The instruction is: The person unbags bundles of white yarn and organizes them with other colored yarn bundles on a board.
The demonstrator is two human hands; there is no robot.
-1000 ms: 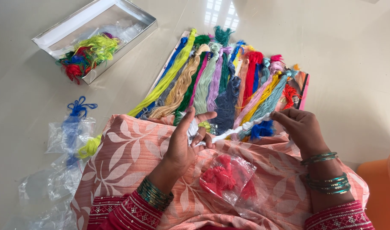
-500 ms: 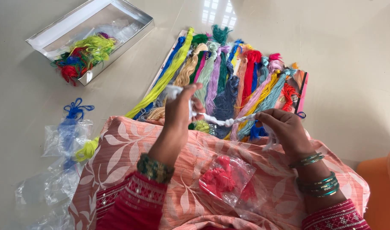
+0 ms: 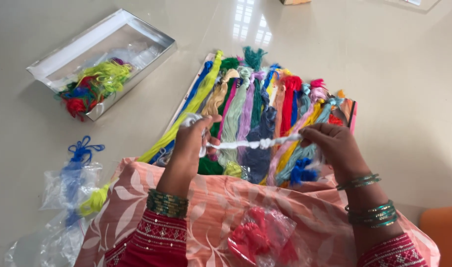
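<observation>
— Both of your hands are closed on the white thread skein (image 3: 250, 144): your left hand (image 3: 192, 143) pinches one end, your right hand (image 3: 334, 144) pinches the other.

— Which way does it run?

— Its long axis lies nearly level, left to right across your view, stretched taut between the hands with a knot near its middle. It hangs just above the row of coloured skeins (image 3: 265, 113), which point away from you, crossing them almost at right angles.

— What packages are about?

— Top left on the pale floor (image 3: 409, 89) sits a shallow rectangular box (image 3: 63, 62) with white walls, holding a tangle of yellow-green, red and blue thread. Low at the left lie clear plastic bags (image 3: 63, 198), one with blue thread and a yellow-green tuft beside it. On the pink leaf-print cloth (image 3: 216, 207) over your lap rests another clear bag with red thread (image 3: 260, 237) (crumpled, so I cannot tell how it is closed).

— And against half a second ago?

— Your left hand was raised higher then, over the yellow skeins; now it sits lower, and the white skein is pulled out straight between your hands. Box and bags lie as before.
</observation>
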